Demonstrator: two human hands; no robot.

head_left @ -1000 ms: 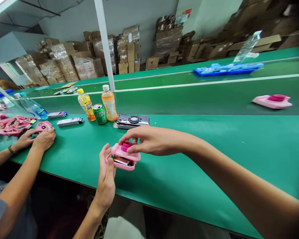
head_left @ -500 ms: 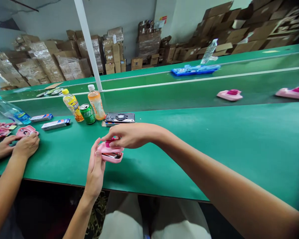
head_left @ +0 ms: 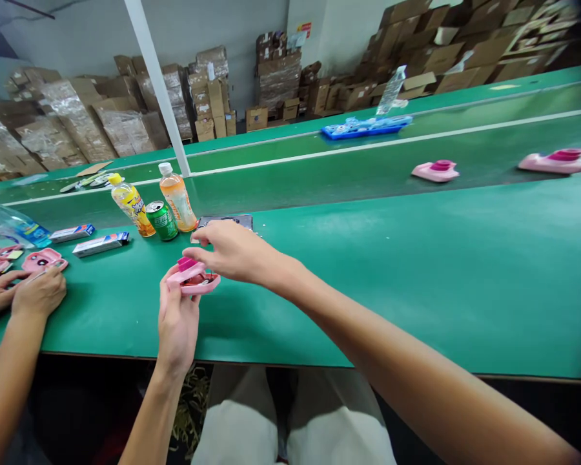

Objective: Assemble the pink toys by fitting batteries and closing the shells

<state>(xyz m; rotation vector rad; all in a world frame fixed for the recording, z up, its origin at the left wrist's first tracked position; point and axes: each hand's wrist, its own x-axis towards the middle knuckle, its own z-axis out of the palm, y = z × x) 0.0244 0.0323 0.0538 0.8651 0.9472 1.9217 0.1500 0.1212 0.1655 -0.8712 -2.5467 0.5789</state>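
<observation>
My left hand (head_left: pixel 178 323) holds a pink plastic toy shell (head_left: pixel 201 286) from its left side, a little above the green table. The two halves of the shell gape on the right, and small parts show inside. A magenta round knob (head_left: pixel 186 263) stands up from its top half. Over the shell is my right hand (head_left: pixel 237 248), thumb and forefinger apart, with nothing seen between them. Its thumb lies close to the knob; whether they touch I cannot tell. Behind that hand, a dark phone-like device (head_left: pixel 244 221) is partly hidden.
A co-worker's hands (head_left: pixel 39 290) handle a pink shell part (head_left: pixel 43 259) at left, by more pink parts. Two drink bottles (head_left: pixel 177 197), a green can (head_left: pixel 161 221) and two slim boxes (head_left: pixel 101 244) stand or lie nearby. Pink toys (head_left: pixel 436 171) rest on the belt.
My right hand has loosened from the magenta knob, its fingers now spread above it. The shell has tilted in my left hand, its right side gaping wider. The view has shifted slightly.
</observation>
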